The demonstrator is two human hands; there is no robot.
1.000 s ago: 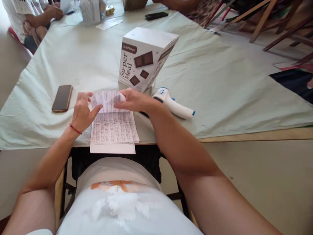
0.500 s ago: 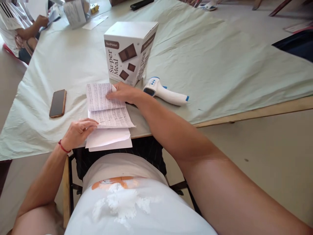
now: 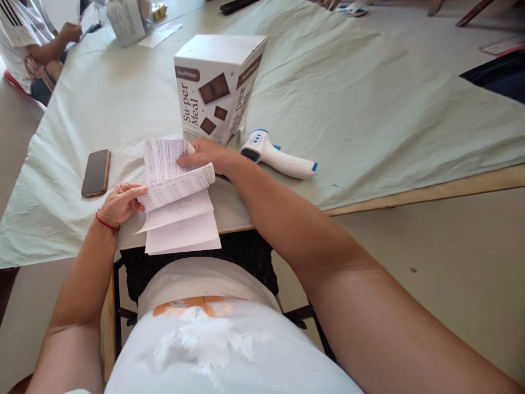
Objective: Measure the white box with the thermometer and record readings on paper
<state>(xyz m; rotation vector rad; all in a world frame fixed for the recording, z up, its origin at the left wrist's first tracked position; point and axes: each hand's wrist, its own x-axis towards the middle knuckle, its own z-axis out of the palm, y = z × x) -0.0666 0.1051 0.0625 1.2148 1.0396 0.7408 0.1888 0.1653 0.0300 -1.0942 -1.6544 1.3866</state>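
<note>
My left hand [image 3: 123, 203] pinches the left edge of a densely written paper sheet [image 3: 178, 187], which is lifted and curled upward. Beneath it, paler sheets [image 3: 184, 235] lie at the table's front edge and stick out slightly past it. My right hand [image 3: 203, 155] grips the upper part of the same papers, thumb on top of a written page [image 3: 162, 156] that is turned back. Its other fingers are partly hidden behind the paper. Just behind this hand stands a white "Su-per Meal" box [image 3: 217, 104]. To its right lies a white and blue infrared thermometer [image 3: 274, 156].
A smartphone [image 3: 95, 173] lies left of the papers on the cloth-covered table [image 3: 328, 109]. At the far left another person's hand [image 3: 70, 33] holds something, near a clear plastic container [image 3: 127, 22]. A loose paper [image 3: 161, 35] and a dark object [image 3: 238, 5] lie at the back.
My left hand has raised the sheet's lower edge and moved it up and slightly left, so the sheet now curls and shows the pages below. My right hand stays nearly still.
</note>
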